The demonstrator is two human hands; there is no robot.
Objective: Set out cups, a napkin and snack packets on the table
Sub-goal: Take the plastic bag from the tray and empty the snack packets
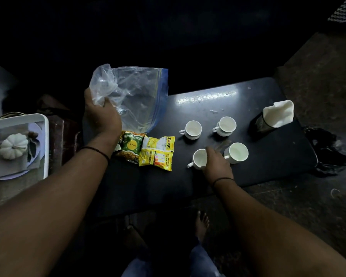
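Far left, a white tray with a small white pumpkin sits off the counter, apart from the setting. The left hand grips an emptied clear zip bag raised above the snack packets, probably to clear it away. The right hand rests over the near-left of four white cups, its blurred fingers' pose unclear, perhaps squaring the group. A napkin stands in a dark holder, within reach
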